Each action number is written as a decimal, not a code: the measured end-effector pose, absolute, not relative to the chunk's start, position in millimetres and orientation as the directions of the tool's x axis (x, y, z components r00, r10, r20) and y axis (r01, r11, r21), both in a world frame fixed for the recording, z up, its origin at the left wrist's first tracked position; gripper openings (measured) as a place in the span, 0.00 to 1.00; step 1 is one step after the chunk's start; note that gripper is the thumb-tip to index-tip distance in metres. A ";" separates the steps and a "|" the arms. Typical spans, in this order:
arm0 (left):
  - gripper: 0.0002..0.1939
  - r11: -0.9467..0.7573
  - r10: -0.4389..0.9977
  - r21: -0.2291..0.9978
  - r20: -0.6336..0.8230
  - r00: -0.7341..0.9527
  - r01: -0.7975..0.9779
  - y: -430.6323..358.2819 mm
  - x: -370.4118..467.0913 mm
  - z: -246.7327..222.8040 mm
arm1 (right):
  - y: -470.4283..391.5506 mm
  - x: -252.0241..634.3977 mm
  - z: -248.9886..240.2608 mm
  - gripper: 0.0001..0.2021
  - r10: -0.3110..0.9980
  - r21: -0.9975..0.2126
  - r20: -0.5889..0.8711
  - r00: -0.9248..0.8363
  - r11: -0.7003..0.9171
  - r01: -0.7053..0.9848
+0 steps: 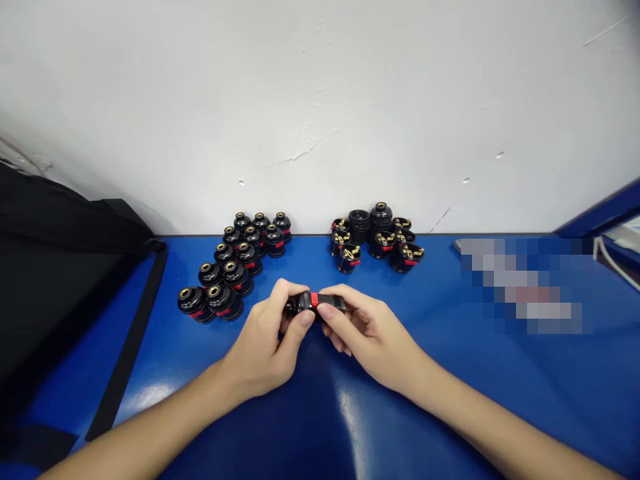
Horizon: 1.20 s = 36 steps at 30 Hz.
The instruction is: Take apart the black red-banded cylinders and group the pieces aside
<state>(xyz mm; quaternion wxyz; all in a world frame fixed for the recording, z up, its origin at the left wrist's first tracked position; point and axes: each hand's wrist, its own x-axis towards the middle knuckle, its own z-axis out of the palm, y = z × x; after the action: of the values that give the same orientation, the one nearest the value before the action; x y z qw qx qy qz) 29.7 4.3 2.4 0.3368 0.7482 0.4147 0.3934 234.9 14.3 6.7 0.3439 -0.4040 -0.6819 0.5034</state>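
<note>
Both hands hold one black part with a red tab (314, 300) above the blue table (310, 413). My left hand (273, 337) grips its narrower left end between thumb and fingers. The right end lies in the closed fingers of my right hand (370, 327), whose thumb presses beside the red tab. The part lies sideways, and my fingers hide some of it. Beyond my left hand stand several black domed parts (235, 275) with brass-coloured centres. Further back to the right are several open black cups (348, 259) with brass-coloured pieces and red tabs.
Among the cups stand a ribbed black piece (359, 225) and a black domed cap (381, 217). A black bag (65, 267) with a strap lies at the left. At the right is a pixelated flat object (525, 287). A white wall (320, 120) rises behind the table.
</note>
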 end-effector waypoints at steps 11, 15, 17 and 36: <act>0.14 -0.272 0.950 0.917 0.206 0.236 0.292 4.9 34.4 -1.6 | 21.1 243.1 -0.2 0.18 0.805 -0.890 0.353 -0.477 0.447 0.096; 0.12 -0.360 0.917 0.876 0.271 0.292 0.320 6.0 34.0 -0.6 | 20.9 241.1 0.5 0.13 0.879 -0.978 0.085 -0.469 0.164 0.131; 0.11 -0.345 0.926 0.878 0.261 0.272 0.332 6.5 34.1 -0.7 | 21.4 241.5 0.4 0.12 0.883 -0.976 0.088 -0.462 0.168 0.135; 0.11 -0.344 0.927 0.900 0.280 0.250 0.269 5.2 37.7 -0.5 | 22.3 241.8 0.8 0.19 0.887 -0.995 0.019 -0.461 0.064 0.082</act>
<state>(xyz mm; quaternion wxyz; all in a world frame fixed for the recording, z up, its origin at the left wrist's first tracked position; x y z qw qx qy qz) 37.7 5.2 -0.5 0.3778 0.6946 0.4303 0.4356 241.8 22.3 0.8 0.3539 -0.3801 -0.6377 0.5689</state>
